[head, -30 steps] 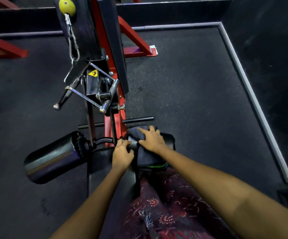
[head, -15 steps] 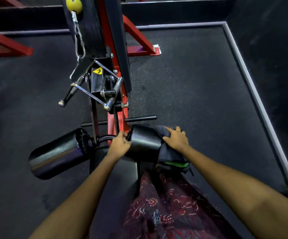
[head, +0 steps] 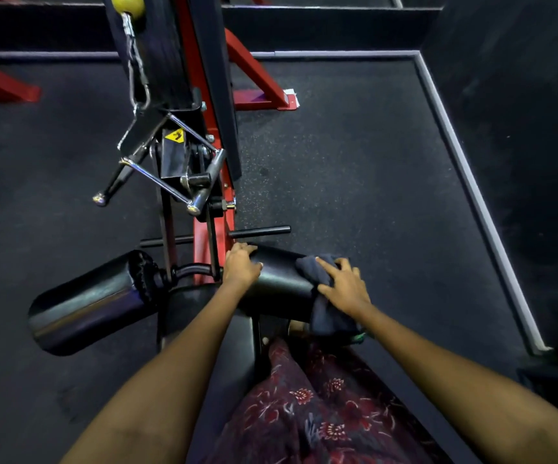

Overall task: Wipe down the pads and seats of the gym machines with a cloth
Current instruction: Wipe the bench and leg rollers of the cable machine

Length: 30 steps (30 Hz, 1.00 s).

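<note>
A black roller pad (head: 279, 277) sticks out to the right of the red machine post, just beyond the black seat (head: 204, 309). My left hand (head: 240, 266) holds the pad's inner end, fingers curled over its top. A dark cloth (head: 326, 313) drapes over the pad's outer end and hangs down. My right hand (head: 344, 285) presses that cloth onto the pad with fingers spread. A second black roller pad (head: 90, 303) points out to the left, untouched.
The red and black machine post (head: 210, 135) rises ahead with a chrome handle (head: 167, 182) hanging on a chain below a yellow ball (head: 127, 4). A black foot bar (head: 259, 232) crosses behind the pads. Dark rubber floor extends right to a pale border strip (head: 471, 182).
My right hand has slid the cloth along the right roller pad from its inner end to its outer end. My left hand has stayed at the inner end.
</note>
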### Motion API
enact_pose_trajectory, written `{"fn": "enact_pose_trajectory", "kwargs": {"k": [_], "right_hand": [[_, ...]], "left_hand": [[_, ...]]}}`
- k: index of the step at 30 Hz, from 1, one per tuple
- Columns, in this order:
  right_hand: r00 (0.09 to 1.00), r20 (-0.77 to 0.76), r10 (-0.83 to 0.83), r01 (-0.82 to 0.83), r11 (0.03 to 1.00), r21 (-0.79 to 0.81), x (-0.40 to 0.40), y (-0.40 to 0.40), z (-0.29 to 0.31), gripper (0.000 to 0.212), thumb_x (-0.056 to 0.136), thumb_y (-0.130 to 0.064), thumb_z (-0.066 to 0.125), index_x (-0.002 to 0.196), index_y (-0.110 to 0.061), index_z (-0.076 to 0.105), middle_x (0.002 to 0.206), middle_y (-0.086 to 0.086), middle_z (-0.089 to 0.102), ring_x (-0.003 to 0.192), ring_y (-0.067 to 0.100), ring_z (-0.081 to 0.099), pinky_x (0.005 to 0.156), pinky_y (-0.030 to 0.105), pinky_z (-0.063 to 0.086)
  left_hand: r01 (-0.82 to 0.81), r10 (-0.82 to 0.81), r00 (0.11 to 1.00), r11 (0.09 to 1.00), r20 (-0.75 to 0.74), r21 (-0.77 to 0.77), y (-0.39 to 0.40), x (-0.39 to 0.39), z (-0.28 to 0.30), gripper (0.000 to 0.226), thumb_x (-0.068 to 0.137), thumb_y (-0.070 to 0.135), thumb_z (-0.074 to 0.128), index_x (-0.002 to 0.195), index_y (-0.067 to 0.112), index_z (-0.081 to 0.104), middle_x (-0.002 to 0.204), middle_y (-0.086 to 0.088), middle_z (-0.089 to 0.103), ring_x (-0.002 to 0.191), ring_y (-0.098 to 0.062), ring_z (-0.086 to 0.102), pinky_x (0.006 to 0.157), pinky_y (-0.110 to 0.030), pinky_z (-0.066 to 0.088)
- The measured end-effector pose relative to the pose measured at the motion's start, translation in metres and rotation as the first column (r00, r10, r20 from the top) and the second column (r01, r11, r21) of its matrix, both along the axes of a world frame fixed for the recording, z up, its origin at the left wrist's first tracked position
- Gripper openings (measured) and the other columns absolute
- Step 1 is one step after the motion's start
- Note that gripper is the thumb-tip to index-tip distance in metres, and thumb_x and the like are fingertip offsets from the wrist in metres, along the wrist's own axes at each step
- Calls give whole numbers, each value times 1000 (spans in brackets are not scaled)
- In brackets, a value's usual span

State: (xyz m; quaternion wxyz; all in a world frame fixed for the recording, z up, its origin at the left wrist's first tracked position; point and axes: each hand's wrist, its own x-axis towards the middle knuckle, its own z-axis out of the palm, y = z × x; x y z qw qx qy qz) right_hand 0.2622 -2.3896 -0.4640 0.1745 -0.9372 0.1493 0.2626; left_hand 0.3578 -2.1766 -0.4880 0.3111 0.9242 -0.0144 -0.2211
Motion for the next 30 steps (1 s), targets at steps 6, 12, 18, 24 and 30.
{"fn": "enact_pose_trajectory", "kwargs": {"k": [6, 12, 18, 24, 30], "right_hand": [[993, -4, -119, 119, 993, 11, 38, 33, 9, 58, 92, -38, 53, 145, -38, 32, 141, 13, 30, 126, 43, 32, 102, 51, 35], [975, 106, 196, -203, 978, 55, 11, 88, 10, 70, 88, -35, 58, 148, -41, 23, 145, 7, 27, 118, 35, 36, 96, 44, 41], [991, 128, 44, -47, 999, 25, 1, 40, -7, 67, 87, -36, 59, 146, -40, 29, 146, 9, 30, 119, 38, 37, 98, 43, 40], [984, 2, -179, 179, 984, 18, 46, 48, 2, 54, 91, -40, 55, 143, -35, 38, 143, 13, 30, 127, 42, 32, 104, 51, 35], [970, 112, 217, -221, 975, 25, 15, 83, 11, 70, 90, -37, 57, 149, -40, 20, 145, 9, 28, 119, 36, 36, 95, 45, 41]], "left_hand": [[-55, 60, 995, 997, 78, -60, 7, -26, 11, 49, 77, 5, 72, 124, 2, 58, 122, -16, 53, 116, -32, 49, 101, -32, 35], [-91, 102, 988, 991, 113, -102, 33, -74, 14, 50, 73, -5, 68, 122, 3, 57, 119, -15, 53, 112, -33, 53, 97, -34, 39], [-148, 155, 987, 974, 32, -173, 43, -78, 16, 32, 83, 1, 62, 114, 10, 58, 114, -4, 55, 109, -23, 58, 93, -29, 44], [-148, 148, 989, 989, -12, -30, 30, -48, 24, 50, 89, 20, 61, 137, 16, 46, 123, -7, 58, 107, -24, 59, 88, -33, 44], [-40, 69, 988, 980, -139, 197, 24, -16, 30, 48, 85, 21, 64, 130, 25, 51, 132, -6, 51, 119, -27, 53, 93, -37, 44]]}}
